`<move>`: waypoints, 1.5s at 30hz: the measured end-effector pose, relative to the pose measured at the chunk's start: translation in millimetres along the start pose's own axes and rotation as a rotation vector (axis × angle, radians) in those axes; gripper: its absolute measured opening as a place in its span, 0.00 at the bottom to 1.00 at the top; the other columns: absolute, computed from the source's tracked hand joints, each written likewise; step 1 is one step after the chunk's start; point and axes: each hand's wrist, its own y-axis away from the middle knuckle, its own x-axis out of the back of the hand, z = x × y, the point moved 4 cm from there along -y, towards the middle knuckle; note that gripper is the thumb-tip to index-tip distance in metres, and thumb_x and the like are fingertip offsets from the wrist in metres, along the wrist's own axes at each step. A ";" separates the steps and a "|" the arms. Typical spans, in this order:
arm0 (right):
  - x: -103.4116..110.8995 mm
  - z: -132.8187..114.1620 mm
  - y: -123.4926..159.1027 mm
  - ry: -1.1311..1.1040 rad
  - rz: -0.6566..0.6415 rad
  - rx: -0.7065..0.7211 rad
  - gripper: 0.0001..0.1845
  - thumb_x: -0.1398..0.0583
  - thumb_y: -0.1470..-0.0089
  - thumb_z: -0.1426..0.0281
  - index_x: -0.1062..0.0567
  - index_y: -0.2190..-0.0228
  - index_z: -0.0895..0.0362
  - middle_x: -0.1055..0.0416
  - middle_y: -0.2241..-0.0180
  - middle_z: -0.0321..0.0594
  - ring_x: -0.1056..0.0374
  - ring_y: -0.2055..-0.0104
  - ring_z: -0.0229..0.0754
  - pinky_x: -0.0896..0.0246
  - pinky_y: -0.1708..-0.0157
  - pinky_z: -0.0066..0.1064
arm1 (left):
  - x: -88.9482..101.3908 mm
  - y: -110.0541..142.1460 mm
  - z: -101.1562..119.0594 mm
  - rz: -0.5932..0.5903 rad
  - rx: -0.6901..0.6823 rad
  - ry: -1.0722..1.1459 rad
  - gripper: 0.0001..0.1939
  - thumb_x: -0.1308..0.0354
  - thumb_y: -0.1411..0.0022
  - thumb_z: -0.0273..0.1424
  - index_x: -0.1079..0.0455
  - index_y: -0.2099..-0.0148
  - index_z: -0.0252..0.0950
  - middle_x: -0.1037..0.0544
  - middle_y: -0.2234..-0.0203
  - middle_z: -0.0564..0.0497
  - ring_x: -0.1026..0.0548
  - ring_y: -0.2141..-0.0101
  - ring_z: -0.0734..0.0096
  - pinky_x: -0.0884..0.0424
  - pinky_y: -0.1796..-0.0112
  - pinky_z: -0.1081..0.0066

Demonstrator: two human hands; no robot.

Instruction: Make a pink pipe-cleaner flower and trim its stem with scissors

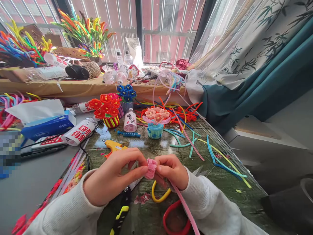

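Observation:
Between my two hands is a small coil of pink pipe cleaner (pixel 151 168), its long loose end trailing down past my right wrist. My left hand (pixel 119 168) pinches the coil from the left with thumb and forefinger. From the other side, the fingertips of my right hand (pixel 171 169) press on it. Scissors with red and yellow handles (pixel 165 217) lie beneath my hands, their blades partly hidden by my right sleeve. A black and yellow utility knife (pixel 122 212) rests below my left hand. Just beyond that hand is a yellow hot glue gun (pixel 113 147), partly covered.
Ahead stand pots of red flowers (pixel 107 107), blue flowers (pixel 126 94) and pink flowers (pixel 156 115), beside a small bottle (pixel 130 120). Loose pipe cleaners (pixel 190 140) spread across the right. At left are a tissue pack (pixel 49 125) and a larger bottle (pixel 79 132).

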 end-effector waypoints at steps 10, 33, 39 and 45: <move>2.7 4.0 -0.3 0.073 0.048 -0.045 0.22 0.38 0.51 0.55 0.34 0.83 0.58 0.39 0.89 0.29 0.49 0.89 0.29 0.55 0.88 0.23 | -3.1 4.7 -4.3 -0.021 0.120 -0.012 0.12 0.45 0.39 0.39 0.24 0.66 0.38 0.29 0.81 0.58 0.38 0.79 0.79 0.45 0.78 0.79; -1.8 2.1 -1.8 0.013 -0.020 -0.043 0.22 0.39 0.50 0.57 0.36 0.84 0.58 0.40 0.89 0.29 0.49 0.89 0.28 0.54 0.88 0.22 | -20.8 -0.3 -2.9 0.016 0.104 0.344 0.16 0.48 0.37 0.39 0.36 0.72 0.34 0.40 0.81 0.59 0.46 0.81 0.81 0.48 0.81 0.78; 0.3 6.6 -5.0 -0.121 -0.009 -0.121 0.23 0.36 0.56 0.55 0.36 0.86 0.57 0.39 0.91 0.29 0.48 0.91 0.29 0.54 0.89 0.23 | -17.8 -0.4 -1.8 -0.003 0.088 0.407 0.17 0.49 0.35 0.41 0.31 0.68 0.33 0.35 0.79 0.57 0.42 0.79 0.80 0.45 0.80 0.79; -0.9 8.0 -4.8 -0.137 -0.024 -0.154 0.23 0.36 0.57 0.56 0.36 0.87 0.57 0.39 0.92 0.28 0.49 0.92 0.28 0.53 0.90 0.23 | -18.9 1.7 -3.3 -0.049 0.121 0.346 0.18 0.47 0.37 0.43 0.30 0.67 0.32 0.33 0.79 0.55 0.41 0.79 0.79 0.44 0.80 0.77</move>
